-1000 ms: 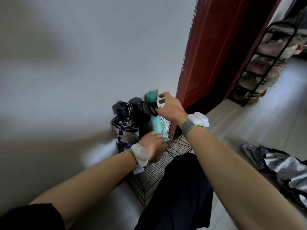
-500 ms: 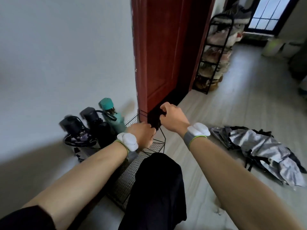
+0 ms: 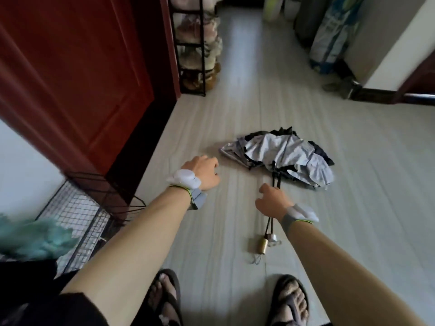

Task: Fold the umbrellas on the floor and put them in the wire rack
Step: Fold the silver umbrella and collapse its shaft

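Grey umbrella [image 3: 282,154] sprawls on the floor [image 3: 235,109], canopy limp & light, shaft [image 3: 275,177] thin but stiff, so prob. best hold is the shaft, where right hand [image 3: 273,203] curls round it; left hand [image 3: 202,170] loose, empty.

Arms outstretched, left hand [image 3: 202,171] loose — right hand [image 3: 273,203] gripping

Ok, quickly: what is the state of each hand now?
Left hand: open, holding nothing.
Right hand: closed around the grey umbrella, at its shaft.
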